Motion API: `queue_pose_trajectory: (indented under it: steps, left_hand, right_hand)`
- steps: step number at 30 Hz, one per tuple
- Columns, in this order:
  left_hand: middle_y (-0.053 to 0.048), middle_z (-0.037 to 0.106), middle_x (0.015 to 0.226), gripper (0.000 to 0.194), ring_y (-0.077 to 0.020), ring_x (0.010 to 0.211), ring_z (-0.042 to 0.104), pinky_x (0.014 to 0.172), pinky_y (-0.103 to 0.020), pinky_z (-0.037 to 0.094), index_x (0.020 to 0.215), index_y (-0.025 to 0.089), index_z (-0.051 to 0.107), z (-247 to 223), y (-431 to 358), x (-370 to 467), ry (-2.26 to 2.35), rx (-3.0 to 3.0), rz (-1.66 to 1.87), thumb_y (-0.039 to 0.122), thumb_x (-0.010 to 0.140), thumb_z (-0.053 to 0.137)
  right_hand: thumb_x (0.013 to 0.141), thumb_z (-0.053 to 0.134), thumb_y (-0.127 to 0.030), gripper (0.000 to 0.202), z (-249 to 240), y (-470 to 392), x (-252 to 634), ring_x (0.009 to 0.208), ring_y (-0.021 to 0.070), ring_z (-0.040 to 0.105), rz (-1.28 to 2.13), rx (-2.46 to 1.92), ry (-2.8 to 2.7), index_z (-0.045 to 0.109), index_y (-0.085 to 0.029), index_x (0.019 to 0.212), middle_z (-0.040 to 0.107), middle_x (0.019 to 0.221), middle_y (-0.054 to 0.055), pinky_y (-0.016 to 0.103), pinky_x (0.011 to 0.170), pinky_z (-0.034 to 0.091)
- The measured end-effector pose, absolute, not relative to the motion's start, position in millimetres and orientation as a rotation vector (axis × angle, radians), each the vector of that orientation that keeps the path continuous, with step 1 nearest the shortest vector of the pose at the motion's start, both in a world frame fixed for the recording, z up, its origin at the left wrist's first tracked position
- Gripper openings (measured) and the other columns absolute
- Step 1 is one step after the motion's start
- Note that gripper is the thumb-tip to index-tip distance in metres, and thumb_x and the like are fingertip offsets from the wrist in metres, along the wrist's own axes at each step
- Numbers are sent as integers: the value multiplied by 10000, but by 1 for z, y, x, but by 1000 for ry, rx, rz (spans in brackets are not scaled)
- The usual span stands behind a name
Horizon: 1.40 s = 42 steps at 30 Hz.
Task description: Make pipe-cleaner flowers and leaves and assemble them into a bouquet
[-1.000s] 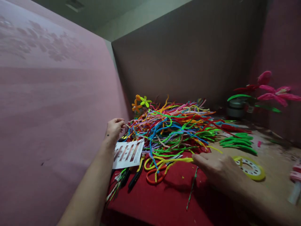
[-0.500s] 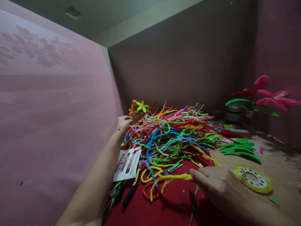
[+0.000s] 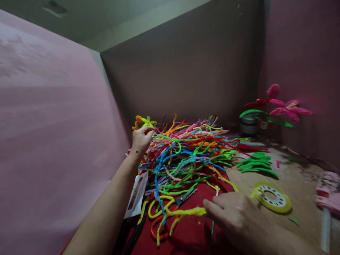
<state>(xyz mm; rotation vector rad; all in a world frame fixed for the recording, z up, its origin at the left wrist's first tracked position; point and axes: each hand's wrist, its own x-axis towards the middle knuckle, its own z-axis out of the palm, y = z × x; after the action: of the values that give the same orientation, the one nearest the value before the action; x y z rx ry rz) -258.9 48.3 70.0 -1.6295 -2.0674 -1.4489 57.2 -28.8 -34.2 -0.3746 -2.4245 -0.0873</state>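
My left hand [image 3: 143, 140] reaches to the back left of a heap of colourful pipe cleaners [image 3: 186, 152], its fingertips pinched together beside a yellow-green flower [image 3: 148, 122]; what lies between them is too small to tell. My right hand [image 3: 228, 212] is closed on a bundle of yellow pipe cleaners [image 3: 191, 211], whose loose ends spread to the left. Under those ends lie scissors [image 3: 184, 198] with yellow handles and an orange-handled pair [image 3: 156, 230]. A printed card [image 3: 136, 194] is beside my left forearm.
Right of the heap are green leaf shapes [image 3: 257, 166], a yellow tape roll [image 3: 285, 205] and a pink glue gun [image 3: 328, 194]. Pink flowers [image 3: 287, 109] rise near a grey container [image 3: 249, 124] at the back right. Black-handled pliers [image 3: 138, 226] lie at the front left.
The view has turned right, bringing the glue gun into sight. My left hand has moved right relative to the heap, now in front of the flowers. My right hand still holds the yellow bundle.
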Motion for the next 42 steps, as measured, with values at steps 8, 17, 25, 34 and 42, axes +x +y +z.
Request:
queue_pose_trajectory:
  steps: [8,17,25,34,42]
  left_hand:
    - [-40,665,942,237,-212,926,498,841,-354,385,922,213,667,66,54,-182,-1542,-2191,-540,361,763,571]
    - [-65,691,900,221,-225,866,538,780,-348,385,844,208,696,55,74,-161,-1724,-2089,-365,238,802,481]
    - [-40,705,806,253,-157,724,612,653,-233,424,828,184,715,90,81,-146,-1813,-2251,-559,354,747,546]
    - [-176,687,870,192,-286,896,615,774,-358,426,758,133,696,74,162,-58,-2185,-2081,-509,276,641,644]
    - [-78,652,671,176,-202,701,611,605,-268,420,733,149,676,74,183,-64,-2258,-2043,-803,281,629,623]
  right_hand:
    - [735,453,-50,147,-44,-26,54,454,109,405,-85,-411,-2443,522,-179,751,560,570,-6,288,476,143]
    - [745,455,-95,112,-46,-27,54,481,126,436,-84,-480,-2536,480,-203,759,584,618,-17,299,464,138]
    - [744,476,-138,77,-42,-28,54,515,136,475,-80,-475,-2565,455,-207,771,596,650,-23,296,452,152]
    - [772,503,-199,58,-31,-26,57,556,170,538,-108,-482,-2616,490,-174,822,612,696,14,281,451,270]
    - [783,486,-208,98,-30,-22,56,566,181,519,-152,-455,-2463,518,-149,854,599,677,31,289,480,307]
